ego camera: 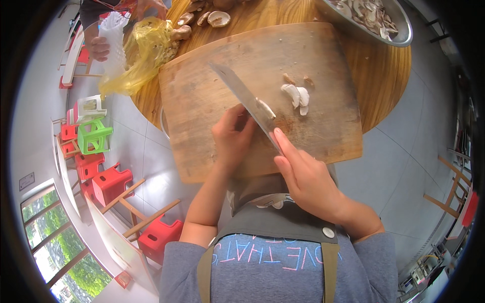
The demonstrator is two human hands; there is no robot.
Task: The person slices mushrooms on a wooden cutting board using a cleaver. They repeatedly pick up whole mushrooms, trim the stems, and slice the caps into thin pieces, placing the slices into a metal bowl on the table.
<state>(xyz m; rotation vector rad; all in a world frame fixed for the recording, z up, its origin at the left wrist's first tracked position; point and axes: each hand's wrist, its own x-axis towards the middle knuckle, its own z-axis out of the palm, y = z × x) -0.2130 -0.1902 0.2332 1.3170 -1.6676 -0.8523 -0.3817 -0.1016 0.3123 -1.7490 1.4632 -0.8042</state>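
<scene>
My right hand grips a broad-bladed kitchen knife, its index finger laid along the blade. The knife slants across the wooden cutting board, tip pointing up and left. My left hand is curled close against the blade's left side; whatever its fingertips hold is hidden. Just right of the blade lies a pale mushroom slice. Farther right, several white mushroom slices lie together, with two small brown mushroom pieces above them.
A metal bowl of sliced mushrooms stands at the wooden table's far right. Whole mushrooms lie beyond the board. At far left, another person's hand holds white foam netting beside a yellow plastic bag. Red stools stand left.
</scene>
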